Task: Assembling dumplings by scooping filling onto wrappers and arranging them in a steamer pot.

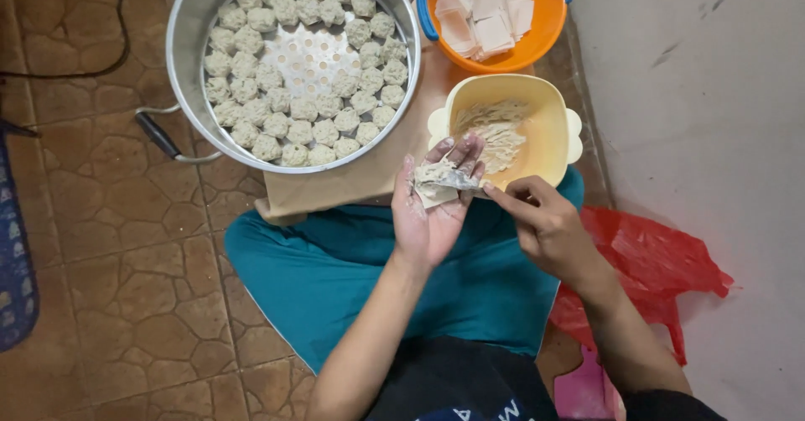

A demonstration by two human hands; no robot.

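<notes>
My left hand (432, 211) lies palm up over my lap and holds a square dumpling wrapper (438, 183) with pale filling on it. My right hand (541, 220) grips a thin utensil whose tip presses on that filling. Just beyond both hands stands a cream bowl (549, 115) with a scrape of filling left inside. A metal steamer pot (186, 52) at the far left holds several shaped dumplings (251, 94) in rings around its perforated centre. An orange bowl (537, 44) at the top holds several stacked square wrappers (486, 10).
I sit cross-legged in teal trousers (335, 270) on a brown patterned tile floor (109, 245). A brown board (352, 178) lies under the pot and bowls. A red plastic bag (650, 262) sits by my right arm, next to a white wall (713, 94). A dark blue basket edge (12, 245) is at far left.
</notes>
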